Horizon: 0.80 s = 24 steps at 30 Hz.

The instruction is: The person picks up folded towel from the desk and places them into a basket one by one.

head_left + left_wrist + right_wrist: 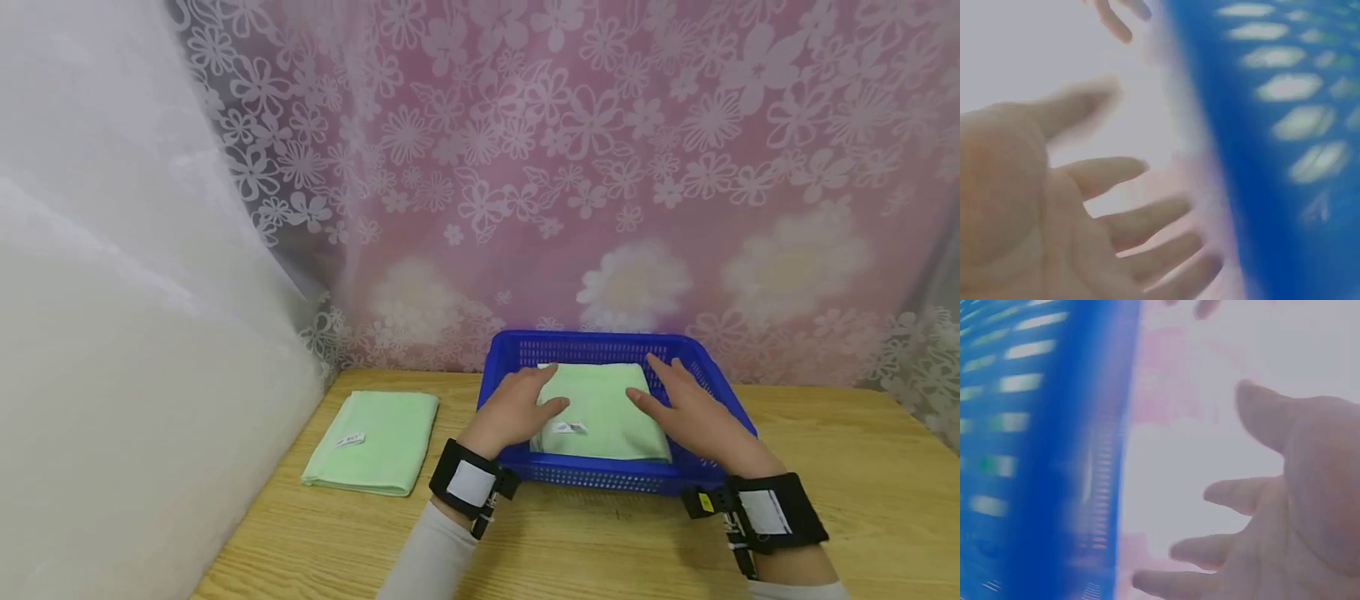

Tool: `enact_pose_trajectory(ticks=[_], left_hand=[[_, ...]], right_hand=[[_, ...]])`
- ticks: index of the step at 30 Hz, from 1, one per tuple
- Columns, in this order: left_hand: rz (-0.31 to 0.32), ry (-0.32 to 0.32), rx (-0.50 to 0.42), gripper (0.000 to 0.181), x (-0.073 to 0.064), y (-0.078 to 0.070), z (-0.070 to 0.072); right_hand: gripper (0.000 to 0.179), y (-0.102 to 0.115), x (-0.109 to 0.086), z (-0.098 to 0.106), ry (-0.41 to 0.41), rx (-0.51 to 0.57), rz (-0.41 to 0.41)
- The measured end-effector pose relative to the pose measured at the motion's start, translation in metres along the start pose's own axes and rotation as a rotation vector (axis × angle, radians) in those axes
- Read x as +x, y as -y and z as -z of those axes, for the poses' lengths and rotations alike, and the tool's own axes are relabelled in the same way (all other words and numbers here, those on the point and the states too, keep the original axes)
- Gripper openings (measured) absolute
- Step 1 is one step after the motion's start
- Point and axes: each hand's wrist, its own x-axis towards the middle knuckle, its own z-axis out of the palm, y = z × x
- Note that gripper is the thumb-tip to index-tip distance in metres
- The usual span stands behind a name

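Note:
A light green folded towel (600,408) with a small white label lies inside the blue plastic basket (600,475). Over the basket's left side is my left hand (517,408), its thumb and fingers extended at the towel's left edge. My right hand (693,412) is spread over the right side, thumb pointing at the towel. Both palms look bare in the wrist views, with the left fingers (1147,222) and right fingers (1229,550) held apart. Outside the basket, to the left, a second green folded towel (375,442) lies flat, its label showing.
The basket stands on a wooden table (585,550), close to its back edge. Behind hangs a pink curtain (525,167) with white flowers. A pale white sheet (135,333) drapes down along the left side of the table.

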Motion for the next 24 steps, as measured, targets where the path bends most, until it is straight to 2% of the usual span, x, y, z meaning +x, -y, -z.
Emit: enact_pose_trajectory(ticks=[4,8,17,24], left_hand=[[0.076,-0.066,0.043,0.095,-0.014,-0.007,0.025],[0.113,-0.081,0.062,0.100,-0.024,-0.008,0.038],[0.081,-0.090,0.049,0.096,-0.029,-0.007,0.046],[0.087,-0.119,0.032,0.092,-0.034,-0.005,0.052]], right_hand=[[0.092,0.008,-0.007,0.018,-0.031,0.038,-0.015],[0.089,0.009,-0.015,0.028,-0.046,0.058,-0.009],[0.090,0.014,-0.016,0.027,-0.029,0.034,-0.012],[0.089,0.019,-0.016,0.023,-0.014,0.048,-0.004]])
